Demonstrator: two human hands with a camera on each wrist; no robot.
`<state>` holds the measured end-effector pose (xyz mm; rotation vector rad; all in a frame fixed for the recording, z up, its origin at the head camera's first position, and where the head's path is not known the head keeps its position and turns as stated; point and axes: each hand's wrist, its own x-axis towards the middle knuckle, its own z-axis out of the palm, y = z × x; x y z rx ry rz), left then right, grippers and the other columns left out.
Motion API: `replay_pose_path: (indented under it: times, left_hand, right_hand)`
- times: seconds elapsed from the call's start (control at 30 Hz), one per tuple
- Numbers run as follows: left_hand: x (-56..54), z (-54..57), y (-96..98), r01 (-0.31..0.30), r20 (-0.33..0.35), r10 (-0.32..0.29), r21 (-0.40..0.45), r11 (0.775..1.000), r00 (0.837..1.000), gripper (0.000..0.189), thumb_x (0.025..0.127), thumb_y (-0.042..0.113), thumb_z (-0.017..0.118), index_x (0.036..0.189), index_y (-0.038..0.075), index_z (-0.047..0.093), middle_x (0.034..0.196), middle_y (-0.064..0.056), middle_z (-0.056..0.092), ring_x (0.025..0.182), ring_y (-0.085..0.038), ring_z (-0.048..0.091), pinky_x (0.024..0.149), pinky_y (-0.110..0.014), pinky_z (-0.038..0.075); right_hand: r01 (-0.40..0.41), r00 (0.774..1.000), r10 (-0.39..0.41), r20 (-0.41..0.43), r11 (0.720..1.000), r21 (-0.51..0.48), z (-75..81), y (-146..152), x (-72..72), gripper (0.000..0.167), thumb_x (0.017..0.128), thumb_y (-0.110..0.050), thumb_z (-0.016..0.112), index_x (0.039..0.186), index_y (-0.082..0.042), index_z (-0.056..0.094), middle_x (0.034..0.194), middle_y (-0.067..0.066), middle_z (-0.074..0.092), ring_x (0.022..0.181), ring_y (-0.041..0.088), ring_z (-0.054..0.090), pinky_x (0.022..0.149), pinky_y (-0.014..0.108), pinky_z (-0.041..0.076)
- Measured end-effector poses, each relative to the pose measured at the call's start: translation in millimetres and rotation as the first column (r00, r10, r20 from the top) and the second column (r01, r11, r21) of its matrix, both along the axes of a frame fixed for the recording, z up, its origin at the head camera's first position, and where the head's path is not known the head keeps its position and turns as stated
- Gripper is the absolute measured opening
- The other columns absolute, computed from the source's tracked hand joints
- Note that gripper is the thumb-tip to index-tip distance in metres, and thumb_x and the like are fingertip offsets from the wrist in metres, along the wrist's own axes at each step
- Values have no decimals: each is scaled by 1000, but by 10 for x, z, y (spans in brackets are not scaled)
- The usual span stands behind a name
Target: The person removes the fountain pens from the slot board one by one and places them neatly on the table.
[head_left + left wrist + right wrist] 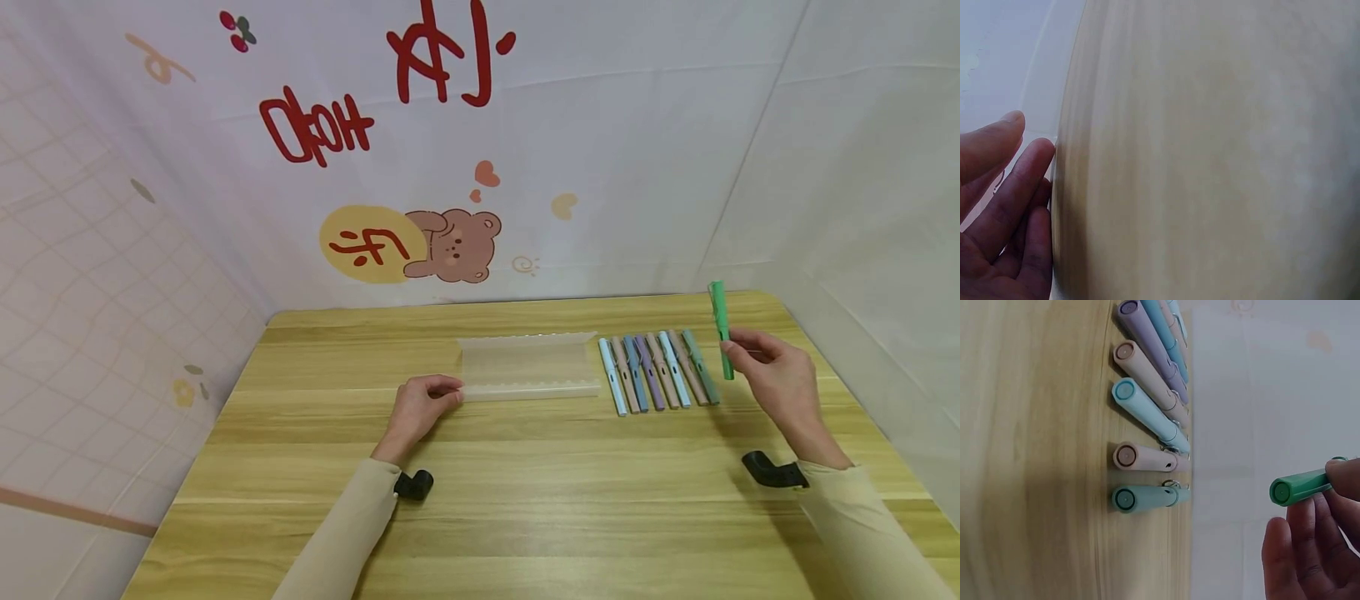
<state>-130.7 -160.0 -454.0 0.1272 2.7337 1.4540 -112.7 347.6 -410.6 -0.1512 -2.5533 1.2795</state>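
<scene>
My right hand (780,383) pinches a bright green capped pen (719,312) and holds it nearly upright above the table. In the right wrist view, the end of this green pen (1297,487) sticks out past the thumb and fingers. My left hand (423,408) is at the left end of a translucent plastic tray (525,391) with a notched rim, thumb and forefinger holding its near corner. Seen from the left wrist, the left hand (1007,219) has its thumb and fingertips close about the tray's edge. Right of the tray lies a row of several pens (649,372).
The row mixes light blue, beige, blue, purple and grey-green pens, with a grey-green pen (701,367) at its right end. All lie on a wood-grain table (525,500). A printed white cloth (637,167) hangs behind the table's back edge.
</scene>
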Motion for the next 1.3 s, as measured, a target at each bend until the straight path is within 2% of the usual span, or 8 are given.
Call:
replay_pose_path:
  times: [0.2, 0.47, 0.53, 0.63, 0.7, 0.77, 1.0, 1.3]
  left_hand:
    - [2, 0, 0, -3, -2, 3, -3, 1000, 1000, 16, 92, 15, 80, 108, 15, 82, 96, 3, 78, 92, -17, 72, 88, -41, 55]
    - [2, -8, -2, -3, -8, 3, -5, 1000, 1000, 16, 92, 14, 80, 108, 15, 82, 96, 3, 78, 92, -17, 72, 88, -40, 55]
    - [1, -11, -1, -2, -11, 2, -7, 1000, 1000, 16, 92, 15, 79, 108, 15, 82, 96, 3, 78, 92, -17, 72, 88, -41, 55]
    - [-3, -20, 0, 1, -13, -1, -5, 1000, 1000, 16, 92, 15, 79, 108, 15, 82, 96, 3, 78, 92, -16, 72, 88, -41, 55]
    - [-3, -22, 1, 3, -10, -3, 0, 1000, 1000, 16, 92, 14, 79, 108, 15, 82, 97, 3, 78, 92, -17, 72, 88, -41, 55]
    - [-5, -25, 2, 3, -7, -3, 4, 1000, 1000, 16, 92, 14, 80, 108, 15, 82, 97, 2, 78, 92, -17, 72, 88, -41, 56]
    - [-12, -29, 2, 0, -6, 0, 1, 1000, 1000, 16, 92, 14, 80, 108, 15, 82, 98, 3, 78, 93, -17, 72, 88, -41, 56]
    - [-14, -31, -1, -5, -10, 5, 0, 1000, 1000, 16, 92, 14, 80, 108, 14, 82, 96, 2, 78, 92, -17, 72, 87, -40, 56]
  right_hand:
    - [-7, 999, 7, 44, 1000, 19, -7, 47, -25, 50, 104, -33, 65, 133, 7, 64, 82, -36, 62, 72, -11, 64, 59, 17, 52]
    - [-45, 992, 40, 122, 998, 38, -80, 122, -63, 51, 105, -33, 63, 134, 9, 62, 86, -32, 60, 72, -8, 66, 62, 21, 57]
    - [-49, 989, 41, 143, 998, 50, -106, 142, -76, 52, 105, -34, 62, 134, 9, 62, 92, -23, 65, 72, -8, 67, 63, 21, 57]
    - [-56, 985, 42, 170, 996, 76, -136, 165, -91, 54, 106, -36, 60, 135, 9, 62, 106, 6, 74, 72, -8, 67, 63, 18, 56]
    - [-61, 982, 43, 184, 994, 94, -147, 176, -95, 54, 106, -37, 59, 135, 9, 61, 119, 25, 70, 72, -7, 67, 62, 16, 54]
    - [-67, 979, 45, 197, 992, 103, -154, 185, -99, 55, 107, -37, 57, 135, 9, 61, 127, 34, 64, 71, -6, 67, 62, 16, 53]
    - [-79, 969, 47, 244, 989, 124, -172, 224, -123, 56, 107, -37, 57, 135, 11, 60, 126, 36, 64, 72, -3, 69, 61, 19, 54]
    - [-130, 945, 75, 318, 979, 155, -205, 286, -172, 56, 106, -38, 58, 133, 11, 62, 122, 33, 67, 81, 13, 73, 63, 23, 54]
